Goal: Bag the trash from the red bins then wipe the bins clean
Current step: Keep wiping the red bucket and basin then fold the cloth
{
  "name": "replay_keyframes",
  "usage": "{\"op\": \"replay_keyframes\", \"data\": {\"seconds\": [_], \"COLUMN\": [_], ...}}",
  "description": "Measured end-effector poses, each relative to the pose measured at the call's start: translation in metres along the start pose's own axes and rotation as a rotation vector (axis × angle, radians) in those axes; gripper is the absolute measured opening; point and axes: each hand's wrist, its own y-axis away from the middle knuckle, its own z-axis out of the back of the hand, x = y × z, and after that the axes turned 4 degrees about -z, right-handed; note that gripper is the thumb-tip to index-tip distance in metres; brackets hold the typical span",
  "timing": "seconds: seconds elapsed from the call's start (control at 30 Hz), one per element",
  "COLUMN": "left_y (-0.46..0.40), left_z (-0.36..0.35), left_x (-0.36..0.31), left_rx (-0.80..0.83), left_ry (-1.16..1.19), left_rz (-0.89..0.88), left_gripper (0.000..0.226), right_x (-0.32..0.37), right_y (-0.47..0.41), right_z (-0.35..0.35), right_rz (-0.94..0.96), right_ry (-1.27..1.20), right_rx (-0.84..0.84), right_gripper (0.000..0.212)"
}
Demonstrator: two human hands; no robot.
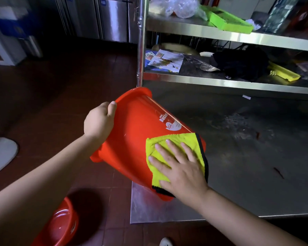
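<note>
Right now a red bin [137, 132] lies tipped on its side at the near left corner of a steel worktop [238, 183], its base end on the metal and its open mouth hanging out over the dark tiled floor [52, 86], facing left. The left hand [99, 121] grips the rim at the mouth, fingers [112, 106] curled over the edge (the thumb side is hidden behind the rim). The right hand [179, 167] lies flat, fingers spread and straight, pressing a yellow cloth [174, 153] with a dark border against the bin's outer wall near the base. White lettering and a round label [172, 125] show on the bin just above the cloth.

A second red bin [60, 226] stands on the floor at the lower left, open side up. Behind the worktop, a steel rack [203, 27] carries a green tray [228, 20], crumpled clear plastic [181, 6], printed papers [164, 60], a black bundle [240, 63] and a yellow tool [283, 73].
</note>
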Motion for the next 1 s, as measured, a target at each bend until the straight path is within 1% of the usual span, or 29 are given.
{"op": "replay_keyframes", "data": {"seconds": [0.13,0.23,0.3,0.33,0.4,0.47,0.53,0.6,0.67,0.73,0.77,0.83,0.93,1.0], "left_y": [0.013,0.02,0.022,0.022,0.021,0.02,0.02,0.018,0.014,0.011,0.01,0.013,0.019,0.025], "left_z": [-0.001,-0.001,-0.001,0.0,0.001,0.003,0.006,0.008,0.008,0.008,0.007,0.007,0.001,-0.004], "left_x": [0.004,0.008,0.011,0.012,0.016,0.021,0.027,0.027,0.023,0.02,0.02,0.022,0.023,0.023], "left_rx": [-0.031,-0.064,-0.074,-0.067,-0.02,0.043,0.088,0.131,0.162,0.172,0.164,0.129,0.05,-0.018], "left_ry": [0.062,0.102,0.146,0.175,0.225,0.281,0.343,0.405,0.444,0.445,0.432,0.412,0.405,0.327], "left_rz": [-0.015,-0.022,-0.002,0.008,0.014,0.026,0.045,0.06,0.071,0.083,0.087,0.103,0.115,0.097], "left_gripper": [0.045,0.043,0.045,0.045,0.045,0.048,0.054,0.054,0.048,0.043,0.041,0.038,0.037,0.039], "right_x": [-0.022,-0.052,-0.068,-0.071,-0.068,-0.057,-0.038,-0.009,0.029,0.062,0.07,0.07,0.051,0.038], "right_y": [-0.031,-0.065,-0.086,-0.095,-0.104,-0.105,-0.103,-0.1,-0.095,-0.088,-0.087,-0.089,-0.097,-0.105], "right_z": [0.007,0.002,-0.004,-0.006,-0.007,-0.006,-0.001,0.005,0.005,-0.002,-0.006,-0.008,-0.006,-0.007], "right_rz": [-0.284,-0.465,-0.529,-0.542,-0.544,-0.513,-0.428,-0.294,-0.129,0.039,0.085,0.094,0.079,0.067], "right_ry": [-0.173,-0.499,-0.645,-0.672,-0.641,-0.504,-0.33,-0.165,-0.059,0.028,0.06,0.094,0.095,0.046], "right_rx": [0.019,0.139,0.207,0.236,0.264,0.253,0.205,0.159,0.133,0.132,0.12,0.088,0.059,0.057], "right_gripper": [0.059,0.052,0.049,0.048,0.048,0.051,0.057,0.063,0.066,0.055,0.049,0.047,0.066,0.075]}}
